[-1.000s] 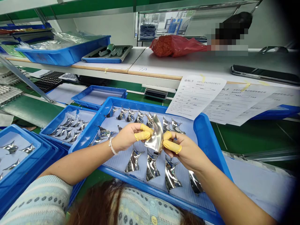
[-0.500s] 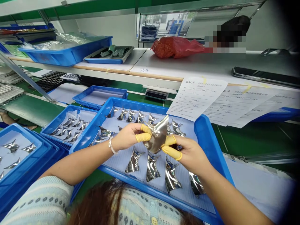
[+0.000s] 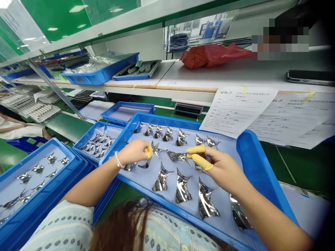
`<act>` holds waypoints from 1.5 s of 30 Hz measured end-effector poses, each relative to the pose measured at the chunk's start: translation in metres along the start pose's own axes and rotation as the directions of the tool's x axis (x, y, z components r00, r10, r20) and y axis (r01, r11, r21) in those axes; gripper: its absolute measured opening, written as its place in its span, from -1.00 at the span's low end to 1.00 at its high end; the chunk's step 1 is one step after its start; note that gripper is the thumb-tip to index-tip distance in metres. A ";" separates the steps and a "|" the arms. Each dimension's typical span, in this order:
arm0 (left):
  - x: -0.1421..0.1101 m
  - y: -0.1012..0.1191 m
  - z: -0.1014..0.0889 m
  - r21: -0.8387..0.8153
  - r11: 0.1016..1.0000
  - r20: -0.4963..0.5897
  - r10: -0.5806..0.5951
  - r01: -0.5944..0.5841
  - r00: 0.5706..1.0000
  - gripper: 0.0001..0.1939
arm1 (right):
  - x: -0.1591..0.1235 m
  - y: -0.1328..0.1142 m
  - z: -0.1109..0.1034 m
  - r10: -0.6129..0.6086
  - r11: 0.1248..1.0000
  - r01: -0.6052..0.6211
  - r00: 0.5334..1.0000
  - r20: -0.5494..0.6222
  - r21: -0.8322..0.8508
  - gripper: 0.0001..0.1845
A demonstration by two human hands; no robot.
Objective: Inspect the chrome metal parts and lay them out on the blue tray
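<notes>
A large blue tray [image 3: 248,153] lined with pale sheet holds rows of shiny curved metal pieces. My left hand [image 3: 133,153], with a yellow finger cot on the thumb, pinches one metal piece [image 3: 156,150] low over the tray's left middle. My right hand [image 3: 217,167], with yellow cots on thumb and forefinger, pinches the right tip of another metal piece [image 3: 178,157] that lies almost flat on the lining. The two hands are apart. More pieces [image 3: 181,181] lie in the front row just below them.
Two more blue trays with similar pieces [image 3: 39,169] [image 3: 101,141] sit at the left, another blue tray [image 3: 125,113] behind. Paper forms [image 3: 235,109] hang from the shelf edge. On the shelf are a red bag [image 3: 209,55], a phone [image 3: 309,76] and blue bins [image 3: 102,73]. A person stands behind the shelf.
Both hands held one piece up between them; now they have dropped to the tray and moved apart, each at a separate piece. The view has shifted to the left.
</notes>
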State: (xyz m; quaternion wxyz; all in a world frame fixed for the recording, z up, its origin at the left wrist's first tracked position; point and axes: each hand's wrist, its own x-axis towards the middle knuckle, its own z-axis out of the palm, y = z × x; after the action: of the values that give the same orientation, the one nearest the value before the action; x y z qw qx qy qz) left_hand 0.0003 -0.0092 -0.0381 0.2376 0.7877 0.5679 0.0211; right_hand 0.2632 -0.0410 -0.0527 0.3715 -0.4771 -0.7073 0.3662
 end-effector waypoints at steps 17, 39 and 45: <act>0.000 -0.030 0.029 0.360 0.931 0.139 -0.117 0.060 0.983 -0.73 | -0.004 -0.007 0.009 -0.123 0.986 0.142 0.974 0.191 -0.089 -0.82; 0.004 -0.077 -0.010 0.352 0.929 -0.121 -0.076 0.115 0.990 -0.79 | -0.006 -0.007 0.013 -0.147 0.980 0.176 0.953 0.266 -0.088 -0.82; -0.005 -0.043 -0.020 -0.088 0.990 -0.152 0.094 -0.108 0.984 -0.78 | -0.006 -0.005 0.019 -0.135 0.987 0.152 0.959 0.248 -0.052 -0.81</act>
State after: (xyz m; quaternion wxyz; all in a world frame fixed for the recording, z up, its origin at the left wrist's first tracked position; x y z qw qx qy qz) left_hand -0.0452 0.0036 -0.0366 0.2314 0.7995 0.5414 0.1185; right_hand 0.2464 -0.0510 -0.0577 0.2903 -0.3888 -0.7929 0.3687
